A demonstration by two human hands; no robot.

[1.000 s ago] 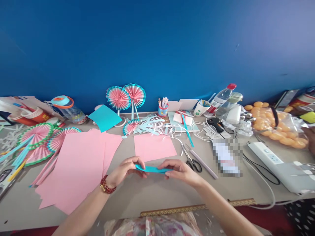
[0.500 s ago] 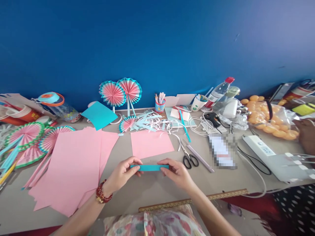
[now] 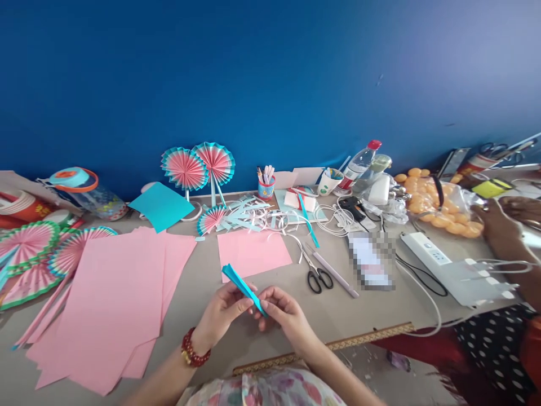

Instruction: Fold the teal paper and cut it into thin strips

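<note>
A folded strip of turquoise paper is held slantwise above the table, its upper end fanning slightly apart. My left hand pinches it around the middle between thumb and fingers. At the lower end, my right hand grips it the same way. Just beyond the hands lies a pink paper sheet. Black-handled scissors rest to the right of my right hand, beside a pale lilac stick. On the left is a stack of larger pink sheets.
Pleated pink-and-turquoise fans lean on the blue wall. A turquoise sheet, a pile of paper strips and a pen cup stand behind. To the right are a phone, a power strip and a co-worker's hand.
The turquoise strip was level between both hands; now it is tilted, upper end to the left, and the hands have come together. More of the co-worker's arm shows at right.
</note>
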